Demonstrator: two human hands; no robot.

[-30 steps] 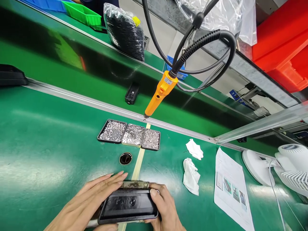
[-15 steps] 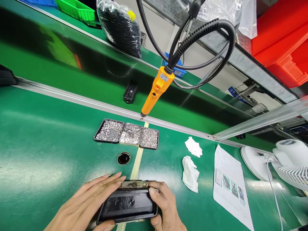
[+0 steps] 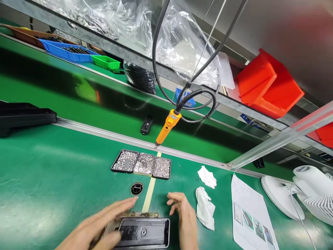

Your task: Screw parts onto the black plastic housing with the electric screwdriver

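A black rectangular plastic housing (image 3: 153, 238) with a raised rim and a small round boss lies at the bottom centre, on a worn metal-looking block (image 3: 140, 214) that shows behind it. My left hand (image 3: 100, 224), slightly blurred, is at its left side with fingers stretched out; whether the thumb touches the rim I cannot tell. To the right, apart from the housing, my right hand (image 3: 183, 217) is raised with loosely bent fingers and holds nothing. A round black badge with a light emblem (image 3: 136, 188) lies just beyond my left fingertips.
Three shallow trays of small metal hardware (image 3: 145, 164) stand side by side beyond the badge. Above them hangs an orange electric screwdriver (image 3: 168, 127) on a looped cable. White cloths (image 3: 205, 208), a printed sheet (image 3: 251, 215) and a white fan (image 3: 312, 187) are at right.
My right hand has let go of the housing and moved off to its right. My left hand has slid leftward, uncovering more of the housing. The view has tilted up.
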